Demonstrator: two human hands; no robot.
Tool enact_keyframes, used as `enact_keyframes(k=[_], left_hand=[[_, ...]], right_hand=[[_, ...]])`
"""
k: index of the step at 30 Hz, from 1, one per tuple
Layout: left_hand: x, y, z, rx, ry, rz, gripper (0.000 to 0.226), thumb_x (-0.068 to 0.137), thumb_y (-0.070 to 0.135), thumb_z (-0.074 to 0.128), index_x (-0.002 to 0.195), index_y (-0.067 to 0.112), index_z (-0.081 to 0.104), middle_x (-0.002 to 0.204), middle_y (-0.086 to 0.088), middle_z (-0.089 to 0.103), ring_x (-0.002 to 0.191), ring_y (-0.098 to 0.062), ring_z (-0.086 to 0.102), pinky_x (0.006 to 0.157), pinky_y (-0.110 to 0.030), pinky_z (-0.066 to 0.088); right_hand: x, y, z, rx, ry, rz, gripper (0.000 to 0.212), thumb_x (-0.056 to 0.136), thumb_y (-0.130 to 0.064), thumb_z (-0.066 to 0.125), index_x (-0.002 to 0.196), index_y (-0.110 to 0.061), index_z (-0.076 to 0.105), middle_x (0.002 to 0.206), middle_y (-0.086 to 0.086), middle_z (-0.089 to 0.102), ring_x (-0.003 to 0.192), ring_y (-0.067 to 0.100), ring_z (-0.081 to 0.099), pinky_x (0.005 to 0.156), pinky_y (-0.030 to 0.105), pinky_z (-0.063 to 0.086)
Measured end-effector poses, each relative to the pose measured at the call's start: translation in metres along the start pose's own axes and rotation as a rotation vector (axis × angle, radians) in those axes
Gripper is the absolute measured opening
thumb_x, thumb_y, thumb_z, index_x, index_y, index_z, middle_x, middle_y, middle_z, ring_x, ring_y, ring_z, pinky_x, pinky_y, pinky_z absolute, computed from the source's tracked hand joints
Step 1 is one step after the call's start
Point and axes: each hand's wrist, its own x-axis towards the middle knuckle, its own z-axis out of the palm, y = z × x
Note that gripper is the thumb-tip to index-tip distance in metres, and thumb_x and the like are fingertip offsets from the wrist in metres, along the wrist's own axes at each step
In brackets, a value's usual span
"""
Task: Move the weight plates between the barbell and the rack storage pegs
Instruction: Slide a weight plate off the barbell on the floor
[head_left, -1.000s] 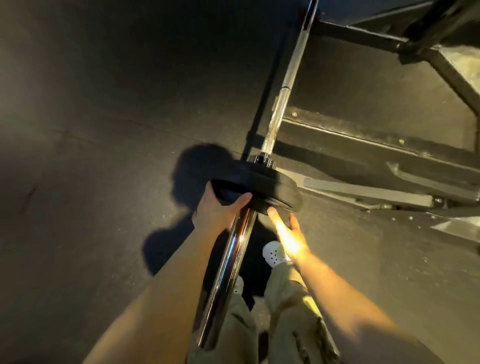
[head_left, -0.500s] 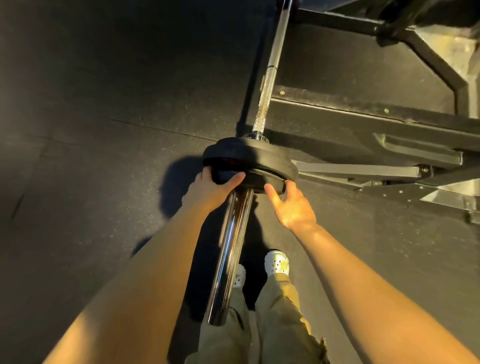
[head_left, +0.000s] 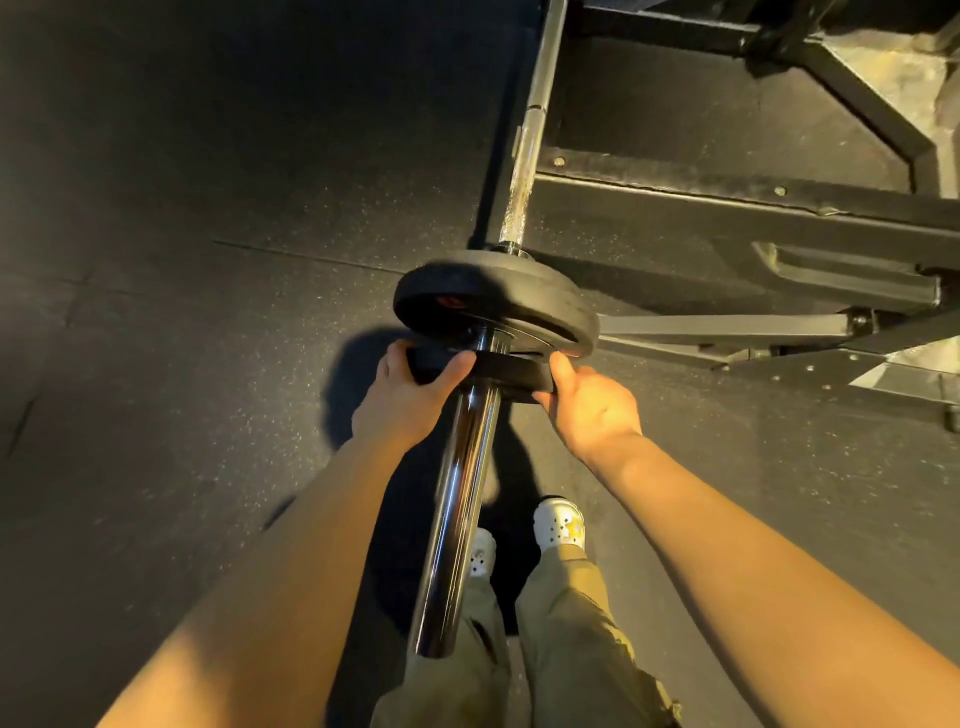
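Notably, both hands gripped small plate (head_left: 511, 370) on sleeve (head_left: 457, 509): left hand (head_left: 410, 397), right hand (head_left: 592, 402), fingers hidden behind rim. Large plate (head_left: 493, 301) beyond; bar (head_left: 532, 124) cut off above.

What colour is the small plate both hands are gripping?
Black; the small plate shows best in the head view.

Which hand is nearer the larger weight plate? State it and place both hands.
Right. The right hand grips the smaller plate just under the larger weight plate's rim; the left hand grips the smaller plate's other side, farther below.
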Motion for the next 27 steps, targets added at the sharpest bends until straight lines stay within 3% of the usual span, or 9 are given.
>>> enact_keyframes(k=[5, 12, 15, 17, 19, 23, 27], left_hand=[[-0.013, -0.018, 0.005, -0.161, -0.038, -0.042, 0.09, 0.076, 0.08, 0.044, 0.148, 0.033, 0.016, 0.152, -0.003, 0.032, 0.136, -0.03, 0.035, 0.11, -0.055, 0.03], [-0.005, -0.01, -0.003, -0.229, -0.099, -0.013, 0.098, 0.069, 0.081, 0.054, 0.147, 0.029, 0.022, 0.15, -0.005, 0.033, 0.138, -0.027, 0.032, 0.113, -0.051, 0.029], [0.001, -0.005, -0.001, -0.366, -0.077, -0.079, 0.071, 0.087, 0.061, 0.051, 0.143, 0.023, 0.027, 0.143, -0.008, 0.038, 0.127, -0.023, 0.039, 0.103, -0.039, 0.033], [0.005, 0.002, 0.0, -0.515, -0.059, -0.177, 0.05, 0.095, 0.042, 0.05, 0.136, 0.021, 0.032, 0.135, -0.008, 0.042, 0.104, -0.013, 0.046, 0.086, -0.03, 0.035], [0.01, 0.004, 0.003, -0.603, -0.029, -0.238, 0.04, 0.096, 0.034, 0.051, 0.129, 0.022, 0.033, 0.127, -0.007, 0.045, 0.089, -0.008, 0.045, 0.078, -0.027, 0.035], [0.01, 0.003, 0.006, -0.746, 0.032, -0.352, 0.045, 0.098, 0.03, 0.046, 0.139, 0.021, 0.03, 0.118, -0.007, 0.044, 0.091, -0.015, 0.046, 0.092, -0.038, 0.038], [0.017, 0.001, 0.004, -0.648, -0.001, -0.373, 0.041, 0.098, 0.038, 0.042, 0.136, 0.024, 0.041, 0.129, -0.01, 0.046, 0.11, -0.026, 0.047, 0.104, -0.047, 0.039]], right_hand=[[-0.015, -0.008, 0.011, 0.039, 0.052, -0.015, 0.036, 0.101, -0.032, 0.04, 0.132, -0.015, 0.035, 0.113, 0.017, 0.056, 0.101, 0.036, 0.056, 0.069, 0.035, 0.035], [-0.024, -0.017, 0.013, 0.048, 0.079, 0.054, 0.035, 0.099, -0.027, 0.046, 0.13, -0.013, 0.039, 0.119, 0.015, 0.051, 0.108, 0.034, 0.051, 0.072, 0.037, 0.039], [-0.026, -0.019, 0.014, 0.05, 0.092, 0.085, 0.034, 0.099, -0.028, 0.047, 0.129, -0.013, 0.04, 0.118, 0.015, 0.052, 0.106, 0.033, 0.052, 0.069, 0.035, 0.036], [-0.027, -0.021, 0.013, 0.049, 0.085, 0.095, 0.035, 0.098, -0.03, 0.049, 0.127, -0.013, 0.041, 0.119, 0.014, 0.052, 0.107, 0.033, 0.053, 0.071, 0.037, 0.041], [-0.026, -0.024, 0.007, 0.048, 0.053, 0.119, 0.041, 0.095, -0.035, 0.054, 0.128, -0.013, 0.043, 0.123, 0.014, 0.05, 0.112, 0.032, 0.051, 0.078, 0.038, 0.045], [-0.015, -0.038, -0.01, -0.037, 0.04, 0.167, 0.039, 0.097, -0.034, 0.053, 0.126, -0.009, 0.051, 0.128, 0.012, 0.047, 0.116, 0.03, 0.049, 0.082, 0.036, 0.044], [-0.011, -0.04, -0.01, -0.082, 0.124, 0.078, 0.031, 0.096, -0.03, 0.053, 0.12, -0.011, 0.055, 0.119, 0.01, 0.055, 0.111, 0.03, 0.053, 0.09, 0.038, 0.042]])
